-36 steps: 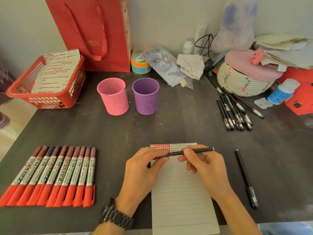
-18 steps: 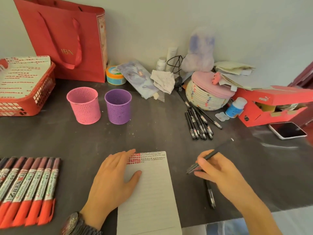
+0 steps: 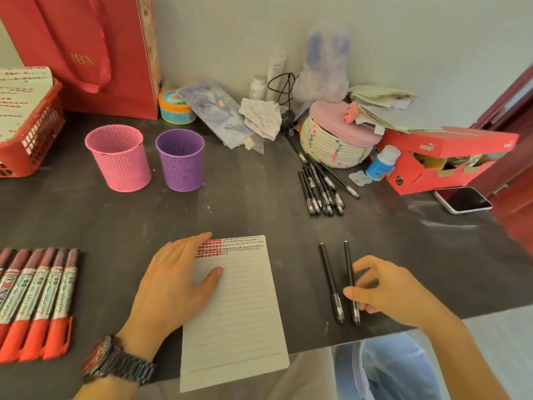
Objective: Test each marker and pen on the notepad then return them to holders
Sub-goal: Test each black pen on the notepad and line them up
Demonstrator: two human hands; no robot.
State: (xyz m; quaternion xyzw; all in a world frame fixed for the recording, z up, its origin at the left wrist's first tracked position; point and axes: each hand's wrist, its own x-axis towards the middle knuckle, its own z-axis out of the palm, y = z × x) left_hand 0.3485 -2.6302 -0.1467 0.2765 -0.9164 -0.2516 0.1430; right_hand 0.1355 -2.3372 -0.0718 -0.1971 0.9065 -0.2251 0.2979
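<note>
A lined notepad lies at the table's front edge, with red and black test marks along its top. My left hand rests flat on its left side. Two black pens lie side by side to the right of the pad. My right hand pinches the right-hand black pen between thumb and fingers, low on the table. The other black pen lies free. Several red-capped markers sit in a row at the left. A pink holder and a purple holder stand behind.
A heap of several black pens lies by a woven basket. A red mesh basket and a red bag are at the back left. A red shoe box and a phone are at the right.
My right hand carried the black pen from over the notepad to the right and lowered it beside the other pen. My left hand let go of it and settled flat on the pad.
</note>
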